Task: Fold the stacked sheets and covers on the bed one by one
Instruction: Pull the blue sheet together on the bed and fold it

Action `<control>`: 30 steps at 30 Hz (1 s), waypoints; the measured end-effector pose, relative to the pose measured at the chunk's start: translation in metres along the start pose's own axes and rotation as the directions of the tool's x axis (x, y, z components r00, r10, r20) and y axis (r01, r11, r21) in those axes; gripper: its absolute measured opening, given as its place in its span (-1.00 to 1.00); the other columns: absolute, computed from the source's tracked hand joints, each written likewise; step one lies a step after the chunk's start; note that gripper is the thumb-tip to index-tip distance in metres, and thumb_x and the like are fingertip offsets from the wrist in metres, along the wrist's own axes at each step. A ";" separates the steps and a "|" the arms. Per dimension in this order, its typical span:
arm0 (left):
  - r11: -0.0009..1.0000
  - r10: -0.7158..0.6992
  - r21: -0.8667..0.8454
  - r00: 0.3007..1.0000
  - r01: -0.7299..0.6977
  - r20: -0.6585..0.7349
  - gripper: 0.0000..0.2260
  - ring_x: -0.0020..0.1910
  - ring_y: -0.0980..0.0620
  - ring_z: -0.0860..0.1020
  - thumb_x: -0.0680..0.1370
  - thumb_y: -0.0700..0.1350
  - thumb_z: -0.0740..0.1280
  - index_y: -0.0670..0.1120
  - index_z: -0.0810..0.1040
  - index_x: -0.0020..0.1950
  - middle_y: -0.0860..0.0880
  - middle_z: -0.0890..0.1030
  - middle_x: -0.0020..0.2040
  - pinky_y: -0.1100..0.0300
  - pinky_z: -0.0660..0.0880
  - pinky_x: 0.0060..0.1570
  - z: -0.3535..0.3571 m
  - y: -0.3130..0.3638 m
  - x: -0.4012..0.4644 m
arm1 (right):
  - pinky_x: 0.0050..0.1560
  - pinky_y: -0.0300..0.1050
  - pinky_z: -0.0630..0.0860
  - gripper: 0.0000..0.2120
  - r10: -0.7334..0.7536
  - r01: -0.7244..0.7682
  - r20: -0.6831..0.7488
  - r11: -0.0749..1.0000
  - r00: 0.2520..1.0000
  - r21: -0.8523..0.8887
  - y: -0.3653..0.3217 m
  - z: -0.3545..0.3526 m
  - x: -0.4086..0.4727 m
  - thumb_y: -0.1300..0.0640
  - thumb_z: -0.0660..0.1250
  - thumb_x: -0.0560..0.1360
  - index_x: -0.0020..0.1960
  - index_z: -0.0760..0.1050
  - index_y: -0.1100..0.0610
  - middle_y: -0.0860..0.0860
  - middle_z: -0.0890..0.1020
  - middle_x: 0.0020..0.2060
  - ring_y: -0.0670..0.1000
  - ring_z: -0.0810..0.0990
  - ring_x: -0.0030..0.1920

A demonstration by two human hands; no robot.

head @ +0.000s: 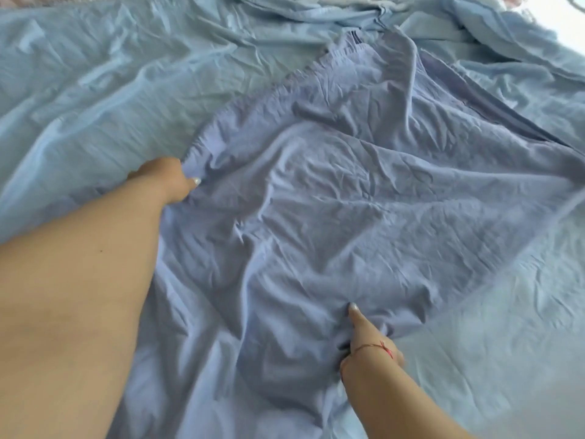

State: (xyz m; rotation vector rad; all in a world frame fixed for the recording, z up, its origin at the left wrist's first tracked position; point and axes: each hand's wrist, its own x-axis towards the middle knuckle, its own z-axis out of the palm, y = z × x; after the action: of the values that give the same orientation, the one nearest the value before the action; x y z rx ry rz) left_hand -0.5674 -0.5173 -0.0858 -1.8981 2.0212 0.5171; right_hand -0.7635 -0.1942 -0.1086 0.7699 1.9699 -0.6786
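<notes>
We work darker sheet [364, 198], spread crumpled over paler sheet [95, 90] on bed. Left hand [167, 180] pinches its gathered left edge; right hand [368, 337] grips bunched near edge. Step, we judge: flattening before first fold. Next: pull edges taut, square. Far corners, remaining stack: cut off, indistinct.

A bedroom in a home: a bed [95, 99] fills the view, spread with a pale blue sheet [493, 327], a darker wrinkled sheet [332, 201] on top and more bedding [364, 14] bunched beyond.
</notes>
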 end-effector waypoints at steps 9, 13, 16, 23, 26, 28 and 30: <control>0.986 0.034 -0.164 0.999 -0.033 0.003 -0.55 0.14 -0.26 0.52 0.52 0.13 0.39 -0.23 0.55 0.17 -0.26 0.57 0.18 0.02 0.42 0.10 -0.019 0.010 -0.050 | -0.38 -0.15 0.42 -0.63 0.005 -0.016 0.252 0.999 0.968 0.042 0.009 -0.006 -0.021 0.04 0.47 0.40 -0.37 0.43 0.27 0.08 0.46 -0.55 0.08 0.42 -0.49; 0.928 0.010 -0.373 1.000 -0.004 0.016 -0.61 0.08 -0.20 0.58 0.49 0.07 0.45 -0.24 0.58 0.09 -0.22 0.62 0.09 0.03 0.46 0.11 -0.027 0.010 -0.070 | 0.02 0.16 0.59 -0.35 -0.059 0.053 0.439 0.998 0.896 0.027 0.031 -0.012 -0.039 0.11 0.57 0.06 0.12 0.55 0.27 0.19 0.66 -0.09 0.19 0.66 -0.13; 0.810 -0.007 -0.585 0.998 0.046 0.068 -0.63 0.04 -0.14 0.60 0.45 0.02 0.50 -0.20 0.58 0.09 -0.14 0.63 0.07 -0.02 0.51 0.19 -0.046 0.008 -0.086 | 0.02 0.16 0.59 -0.54 -0.207 0.193 0.441 0.978 0.873 0.078 0.006 -0.030 -0.063 0.22 0.55 0.23 0.07 0.53 0.34 0.22 0.65 -0.08 0.19 0.64 -0.15; 0.451 0.027 -0.893 0.999 0.006 0.020 -0.43 0.08 -0.08 0.60 0.40 0.00 0.53 -0.25 0.48 0.30 -0.13 0.62 0.14 -0.01 0.48 0.22 -0.133 0.021 -0.139 | -0.01 0.08 0.60 -0.84 -0.596 0.493 0.474 0.803 0.648 0.335 -0.119 -0.086 -0.155 0.35 0.46 0.35 -0.09 0.57 0.29 0.21 0.64 -0.18 0.15 0.62 -0.19; 0.316 0.055 -0.948 0.998 -0.039 -0.022 -0.78 -0.15 0.03 0.66 0.48 -0.03 0.45 -0.16 0.62 -0.01 -0.09 0.68 -0.01 0.11 0.53 -0.03 -0.172 0.030 -0.162 | -0.05 0.09 0.60 -0.90 -0.636 0.544 0.501 0.768 0.587 0.338 -0.167 -0.121 -0.189 0.30 0.46 0.36 -0.14 0.58 0.24 0.18 0.65 -0.22 0.15 0.63 -0.20; 0.216 0.028 -0.973 0.997 -0.081 -0.077 -0.86 -0.17 0.04 0.66 0.52 -0.05 0.41 -0.12 0.63 -0.09 -0.02 0.70 -0.14 0.12 0.52 -0.09 -0.200 0.034 -0.180 | -0.09 0.05 0.60 -0.88 -0.643 0.580 0.533 0.753 0.550 0.310 -0.197 -0.147 -0.210 0.25 0.47 0.36 -0.13 0.58 0.24 0.16 0.65 -0.24 0.15 0.63 -0.22; 0.130 -0.006 -0.984 0.992 -0.123 -0.125 -0.86 -0.13 0.01 0.64 0.54 -0.03 0.38 -0.10 0.63 -0.08 -0.01 0.70 -0.17 0.10 0.51 -0.03 -0.226 0.031 -0.197 | -0.08 0.04 0.59 -0.81 -0.662 0.616 0.533 0.729 0.527 0.297 -0.224 -0.172 -0.226 0.20 0.48 0.33 -0.08 0.60 0.22 0.14 0.66 -0.24 0.15 0.62 -0.21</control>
State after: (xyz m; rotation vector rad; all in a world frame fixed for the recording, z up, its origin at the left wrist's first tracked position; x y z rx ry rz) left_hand -0.5816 -0.4476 0.2073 -2.4295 1.8495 2.3892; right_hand -0.9271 -0.2758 0.2034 -0.2182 1.5645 -1.2634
